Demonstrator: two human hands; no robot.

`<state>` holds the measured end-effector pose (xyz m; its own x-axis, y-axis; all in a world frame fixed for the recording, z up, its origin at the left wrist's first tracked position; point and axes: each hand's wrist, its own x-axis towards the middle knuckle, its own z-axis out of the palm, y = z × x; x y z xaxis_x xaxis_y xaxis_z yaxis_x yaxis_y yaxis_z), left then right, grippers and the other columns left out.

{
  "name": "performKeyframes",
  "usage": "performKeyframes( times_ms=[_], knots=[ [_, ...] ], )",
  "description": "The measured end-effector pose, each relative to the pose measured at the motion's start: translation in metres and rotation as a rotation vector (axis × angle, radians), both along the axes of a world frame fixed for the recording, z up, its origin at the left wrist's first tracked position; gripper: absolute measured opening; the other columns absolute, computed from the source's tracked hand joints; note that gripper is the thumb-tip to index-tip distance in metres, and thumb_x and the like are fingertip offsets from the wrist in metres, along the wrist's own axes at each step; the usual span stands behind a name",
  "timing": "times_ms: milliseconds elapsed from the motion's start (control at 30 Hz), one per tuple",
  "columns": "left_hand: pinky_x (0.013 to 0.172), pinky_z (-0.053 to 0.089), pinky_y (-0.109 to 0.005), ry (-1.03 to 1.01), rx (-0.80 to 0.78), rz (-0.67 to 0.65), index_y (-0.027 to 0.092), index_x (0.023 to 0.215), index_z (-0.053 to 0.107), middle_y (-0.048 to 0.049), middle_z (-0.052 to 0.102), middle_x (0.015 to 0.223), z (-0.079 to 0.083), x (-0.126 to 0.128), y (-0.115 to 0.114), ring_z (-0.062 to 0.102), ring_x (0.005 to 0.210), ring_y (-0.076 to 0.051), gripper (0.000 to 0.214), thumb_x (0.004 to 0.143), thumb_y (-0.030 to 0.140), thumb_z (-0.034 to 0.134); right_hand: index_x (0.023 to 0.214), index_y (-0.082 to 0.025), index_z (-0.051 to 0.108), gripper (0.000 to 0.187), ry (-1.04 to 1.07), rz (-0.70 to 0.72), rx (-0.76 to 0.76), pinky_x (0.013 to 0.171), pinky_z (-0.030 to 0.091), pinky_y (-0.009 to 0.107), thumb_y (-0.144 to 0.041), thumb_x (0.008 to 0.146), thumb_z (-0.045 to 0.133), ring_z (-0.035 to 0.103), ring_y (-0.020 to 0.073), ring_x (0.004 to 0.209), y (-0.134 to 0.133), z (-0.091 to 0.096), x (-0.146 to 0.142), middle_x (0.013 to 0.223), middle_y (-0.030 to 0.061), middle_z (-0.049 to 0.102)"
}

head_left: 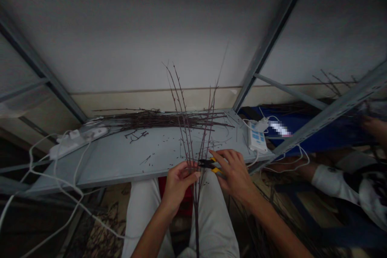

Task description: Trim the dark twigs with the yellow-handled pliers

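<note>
Twigs, light and brittle, are standing clasped in the curled left hand, the right hand pinching yellow-handled cutters just beside.

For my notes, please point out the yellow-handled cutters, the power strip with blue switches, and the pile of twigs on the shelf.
Yellow-handled cutters [207, 163]: head view, on the black metal head.
Power strip with blue switches [256, 138]: head view, on the blue switches.
Pile of twigs [157, 120]: head view, on the middle of the pile.

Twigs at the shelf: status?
Left hand gripping upright twig bundle. Right hand on yellow-handled cutters, black jaws at the stems. Loose twigs piled on shelf.
</note>
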<state>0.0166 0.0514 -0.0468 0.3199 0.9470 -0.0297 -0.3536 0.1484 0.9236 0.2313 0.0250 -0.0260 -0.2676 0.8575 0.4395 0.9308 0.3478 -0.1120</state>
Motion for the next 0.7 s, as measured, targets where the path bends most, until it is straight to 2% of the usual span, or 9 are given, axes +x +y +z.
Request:
performKeyframes(
  times_ms=[200,400,533,700],
  knots=[
    [0.081,0.051,-0.027,-0.048,-0.031,-0.036,0.016,0.092,0.077,-0.0067,0.076,0.094,-0.004,-0.002,0.003,0.068,0.087,-0.019,0.022,0.073,0.023,0.086,0.144,-0.017,0.049,0.070,-0.049,0.071,0.057,0.096,0.038,0.052,-0.010,0.077,0.068,0.048,0.0338,0.111,0.015,0.002,0.003,0.122,0.0155,0.059],
    [0.083,0.051,-0.027,-0.053,-0.058,-0.030,0.016,0.094,0.078,-0.0073,0.077,0.096,-0.005,-0.005,0.004,0.068,0.088,-0.019,0.024,0.073,0.022,0.087,0.151,-0.021,0.041,0.082,-0.117,0.105,0.069,0.097,0.036,0.054,-0.007,0.075,0.066,0.047,0.0336,0.110,0.021,0.001,0.008,0.122,0.0139,0.059],
    [0.081,0.051,-0.027,-0.029,-0.039,-0.009,0.016,0.090,0.078,-0.0065,0.077,0.093,-0.005,-0.007,0.004,0.068,0.086,-0.018,0.021,0.071,0.022,0.088,0.147,-0.018,0.046,0.073,-0.161,0.125,0.119,0.093,0.037,0.052,-0.009,0.078,0.066,0.048,0.0328,0.106,0.021,0.002,0.007,0.117,0.0132,0.064],
    [0.075,0.051,-0.024,-0.019,-0.032,0.033,0.015,0.086,0.078,-0.0050,0.076,0.088,-0.007,-0.007,0.004,0.066,0.080,-0.016,0.018,0.072,0.024,0.087,0.133,-0.013,0.058,0.053,-0.184,0.134,0.187,0.083,0.041,0.045,-0.007,0.081,0.064,0.051,0.0288,0.093,0.018,0.001,0.003,0.101,0.0102,0.070]
  ],
)
